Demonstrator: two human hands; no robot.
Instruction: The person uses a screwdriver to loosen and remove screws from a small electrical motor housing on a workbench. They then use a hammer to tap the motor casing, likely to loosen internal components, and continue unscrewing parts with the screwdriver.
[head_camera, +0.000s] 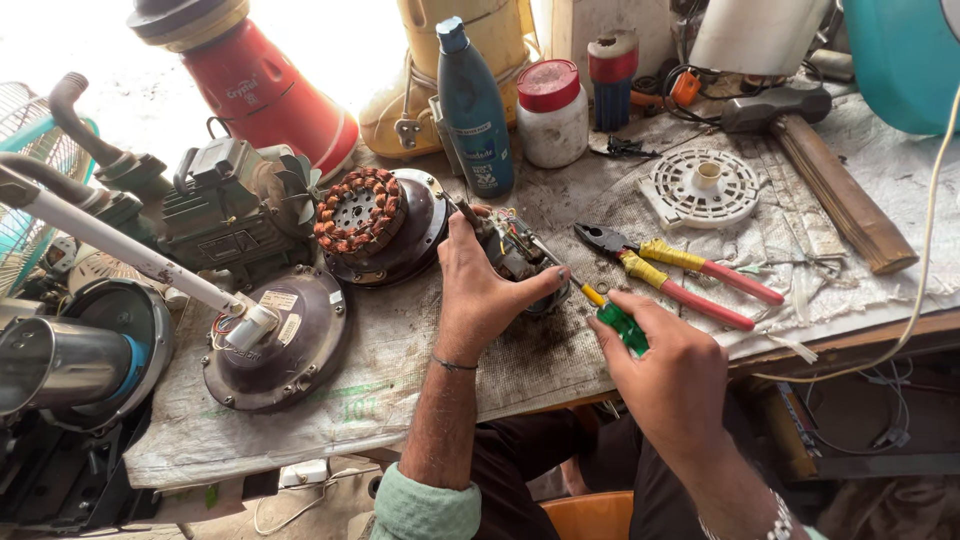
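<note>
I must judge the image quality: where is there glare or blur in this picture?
Head view: daylight blows out the top left behind the red cone; the left hand, right hand and pliers are sharp; the bottom edge is dim.

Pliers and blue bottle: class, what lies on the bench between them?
In the head view, only bare grimy bench cover lies between the pliers and the blue bottle.
</note>
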